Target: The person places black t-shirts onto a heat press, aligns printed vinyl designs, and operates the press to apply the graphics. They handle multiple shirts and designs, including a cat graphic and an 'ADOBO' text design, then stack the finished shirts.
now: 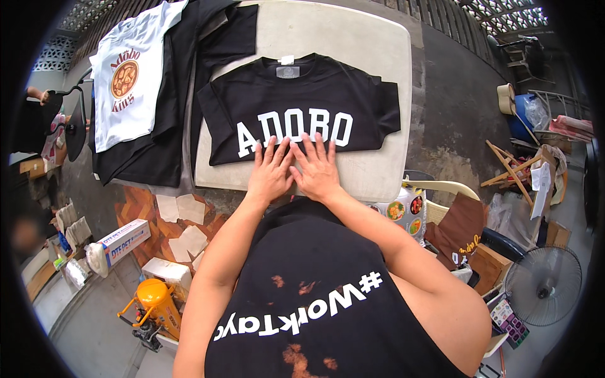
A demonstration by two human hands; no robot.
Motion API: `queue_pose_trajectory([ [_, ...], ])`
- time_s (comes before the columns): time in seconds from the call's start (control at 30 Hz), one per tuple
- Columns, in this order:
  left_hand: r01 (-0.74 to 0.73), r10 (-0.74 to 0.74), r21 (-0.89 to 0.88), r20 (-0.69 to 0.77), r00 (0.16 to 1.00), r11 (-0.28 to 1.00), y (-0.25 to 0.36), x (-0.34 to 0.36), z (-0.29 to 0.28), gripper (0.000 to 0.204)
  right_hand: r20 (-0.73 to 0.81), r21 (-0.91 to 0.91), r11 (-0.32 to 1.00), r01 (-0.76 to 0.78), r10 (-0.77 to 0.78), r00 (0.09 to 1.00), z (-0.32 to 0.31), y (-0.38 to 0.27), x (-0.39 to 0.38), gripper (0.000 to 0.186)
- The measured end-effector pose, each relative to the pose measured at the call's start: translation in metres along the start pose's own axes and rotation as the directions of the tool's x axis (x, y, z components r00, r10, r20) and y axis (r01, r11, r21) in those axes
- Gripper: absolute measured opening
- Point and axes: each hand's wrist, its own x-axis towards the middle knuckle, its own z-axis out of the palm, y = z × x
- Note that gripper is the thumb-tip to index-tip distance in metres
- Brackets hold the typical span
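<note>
Across the lower edge of the black T-shirt (302,94), left hand (271,173) and right hand (317,171) are laid flat, nothing gripped. Smoothing seems in hand; even strokes may be needed next. The black T-shirt is spread on the pale bench (381,170), near a white T-shirt (145,41).

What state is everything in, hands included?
Left hand: palm down, fingers on black shirt
Right hand: same
Black shirt: lying flat, lettering up
White shirt: laid out, print up, over black garments
Table: partly covered by shirts
Right-hand floor fan: upright, guard on; running or not, can't tell
</note>
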Motion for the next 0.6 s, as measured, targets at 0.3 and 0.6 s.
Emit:
queue_pose_trajectory([
  [0.3,0.407,-0.408,-0.028,-0.062,0.911,0.913,-0.086,-0.083,0.005,0.082,0.021,-0.170,0.906,-0.387,0.396,0.918,-0.012,0.089,-0.066,0.083],
  [0.6,0.467,-0.510,-0.234,-0.186,0.840,0.853,-0.098,-0.099,0.000,0.063,-0.124,-0.047,0.917,-0.395,0.387,0.913,-0.036,0.091,-0.053,0.055],
])
